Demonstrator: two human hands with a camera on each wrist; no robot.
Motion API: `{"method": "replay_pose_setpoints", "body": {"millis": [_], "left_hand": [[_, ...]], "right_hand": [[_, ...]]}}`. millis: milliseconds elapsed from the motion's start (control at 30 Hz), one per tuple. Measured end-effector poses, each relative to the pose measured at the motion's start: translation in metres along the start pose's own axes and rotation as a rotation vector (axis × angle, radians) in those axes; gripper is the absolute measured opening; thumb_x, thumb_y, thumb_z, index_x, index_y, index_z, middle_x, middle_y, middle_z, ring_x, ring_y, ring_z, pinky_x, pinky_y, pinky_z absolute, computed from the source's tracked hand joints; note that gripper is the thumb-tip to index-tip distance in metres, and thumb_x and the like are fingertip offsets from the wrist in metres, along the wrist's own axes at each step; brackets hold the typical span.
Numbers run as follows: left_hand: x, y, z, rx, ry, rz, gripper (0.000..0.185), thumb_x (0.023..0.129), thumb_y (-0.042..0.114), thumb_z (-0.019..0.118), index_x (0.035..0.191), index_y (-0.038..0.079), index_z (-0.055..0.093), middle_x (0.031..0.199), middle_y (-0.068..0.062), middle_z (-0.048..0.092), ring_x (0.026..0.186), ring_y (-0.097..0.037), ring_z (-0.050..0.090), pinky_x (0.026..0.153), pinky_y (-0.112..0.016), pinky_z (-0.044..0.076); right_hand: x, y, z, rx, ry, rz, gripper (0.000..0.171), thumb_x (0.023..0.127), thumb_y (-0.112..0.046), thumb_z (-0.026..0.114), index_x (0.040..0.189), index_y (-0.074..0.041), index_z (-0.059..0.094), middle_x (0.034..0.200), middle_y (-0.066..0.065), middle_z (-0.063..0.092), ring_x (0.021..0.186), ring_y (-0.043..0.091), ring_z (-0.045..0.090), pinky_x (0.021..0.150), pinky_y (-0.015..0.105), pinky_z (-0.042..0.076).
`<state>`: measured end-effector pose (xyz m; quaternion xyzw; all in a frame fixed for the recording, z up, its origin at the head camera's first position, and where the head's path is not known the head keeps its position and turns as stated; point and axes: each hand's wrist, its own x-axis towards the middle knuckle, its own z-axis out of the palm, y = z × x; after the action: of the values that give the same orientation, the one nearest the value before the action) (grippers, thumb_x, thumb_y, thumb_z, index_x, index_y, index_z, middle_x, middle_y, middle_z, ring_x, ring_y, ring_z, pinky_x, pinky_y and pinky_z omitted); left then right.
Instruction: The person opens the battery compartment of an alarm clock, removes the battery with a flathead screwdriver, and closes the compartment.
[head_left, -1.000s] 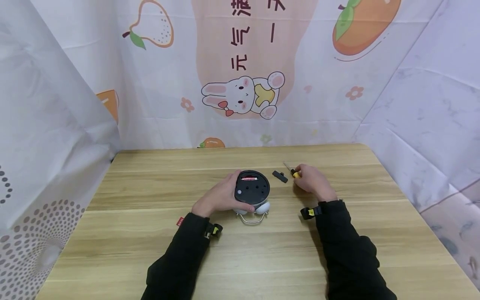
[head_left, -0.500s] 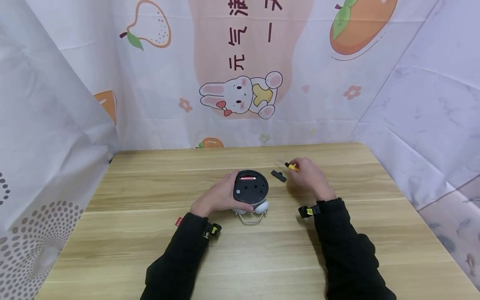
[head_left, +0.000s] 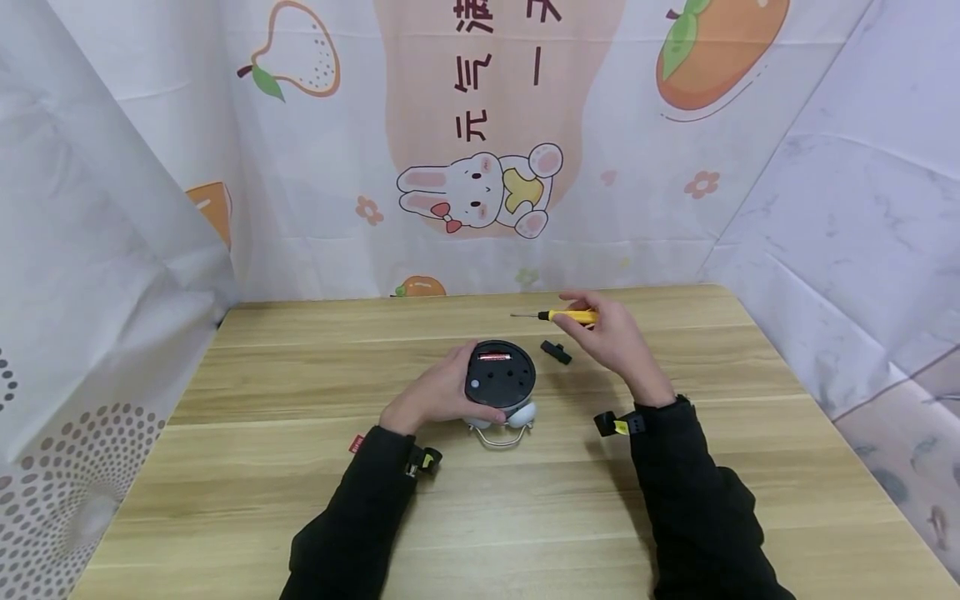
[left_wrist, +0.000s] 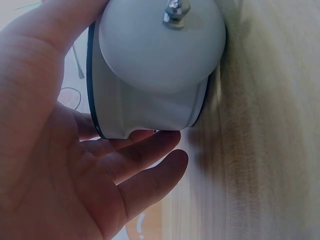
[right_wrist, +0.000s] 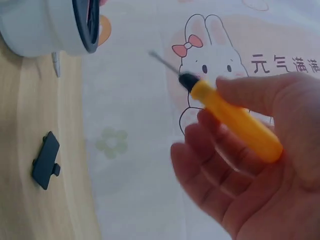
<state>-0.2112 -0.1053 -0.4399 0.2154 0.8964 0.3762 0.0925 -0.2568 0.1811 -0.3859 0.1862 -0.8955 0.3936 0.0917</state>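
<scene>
A round white alarm clock lies face down on the wooden table, its black back up and a red battery showing in the open compartment. My left hand grips the clock's left side, fingers curled round its rim. My right hand holds a small yellow-handled screwdriver above the table, its tip pointing left. The right wrist view shows the screwdriver pinched between thumb and fingers. The black battery cover lies on the table right of the clock and also shows as the cover from the wrist.
Printed cloth walls close in the table at the back and both sides. The clock's wire handle points toward me. Bare wood stretches in front of the clock and to the far left and right.
My right hand has lifted the screwdriver off the table and raised it up and back, turning its tip to the left. The left hand and clock stayed put.
</scene>
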Motion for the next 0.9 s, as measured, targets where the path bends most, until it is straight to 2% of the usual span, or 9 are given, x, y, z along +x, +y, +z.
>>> {"method": "replay_pose_setpoints", "body": {"millis": [200, 400, 600, 733, 900], "left_hand": [[-0.001, 0.0, 0.0, -0.013, 0.008, 0.016, 0.121, 0.063, 0.055, 0.094, 0.157, 0.014, 0.03, 0.145, -0.007, 0.046, 0.129, -0.021, 0.048, 0.106, -0.045, 0.042], [0.001, -0.001, 0.0, 0.002, 0.004, 0.005, 0.121, 0.063, 0.058, 0.093, 0.157, 0.015, 0.03, 0.144, -0.005, 0.045, 0.129, -0.018, 0.047, 0.107, -0.042, 0.042], [0.001, -0.002, 0.0, -0.03, 0.012, 0.022, 0.114, 0.063, 0.054, 0.094, 0.153, 0.017, 0.035, 0.138, -0.001, 0.048, 0.125, -0.015, 0.049, 0.104, -0.041, 0.043], [0.002, -0.003, -0.001, -0.052, 0.023, 0.046, 0.11, 0.064, 0.05, 0.095, 0.151, 0.016, 0.038, 0.136, -0.001, 0.05, 0.123, -0.014, 0.049, 0.103, -0.042, 0.044], [0.001, -0.002, -0.001, -0.027, 0.026, 0.028, 0.113, 0.065, 0.053, 0.094, 0.153, 0.015, 0.035, 0.137, -0.003, 0.049, 0.123, -0.016, 0.05, 0.102, -0.043, 0.045]], "right_hand": [[-0.002, -0.007, -0.001, 0.086, 0.038, -0.032, 0.046, 0.094, -0.03, 0.076, 0.132, -0.008, 0.064, 0.104, 0.011, 0.072, 0.073, 0.021, 0.063, 0.057, 0.023, 0.049], [-0.004, -0.01, 0.001, 0.131, 0.03, -0.035, 0.046, 0.093, -0.033, 0.077, 0.13, -0.01, 0.062, 0.103, 0.011, 0.07, 0.078, 0.024, 0.07, 0.061, 0.027, 0.056], [-0.004, -0.012, 0.003, 0.126, 0.033, -0.038, 0.042, 0.091, -0.031, 0.079, 0.123, -0.01, 0.061, 0.099, 0.012, 0.067, 0.079, 0.026, 0.07, 0.061, 0.027, 0.056], [-0.003, -0.011, 0.005, 0.101, 0.031, -0.065, 0.043, 0.091, -0.029, 0.08, 0.123, -0.009, 0.06, 0.092, 0.009, 0.066, 0.076, 0.022, 0.067, 0.059, 0.025, 0.053], [-0.002, -0.01, 0.009, 0.073, 0.026, -0.1, 0.04, 0.091, -0.026, 0.08, 0.12, -0.007, 0.06, 0.084, 0.007, 0.066, 0.073, 0.02, 0.064, 0.056, 0.026, 0.05]]}}
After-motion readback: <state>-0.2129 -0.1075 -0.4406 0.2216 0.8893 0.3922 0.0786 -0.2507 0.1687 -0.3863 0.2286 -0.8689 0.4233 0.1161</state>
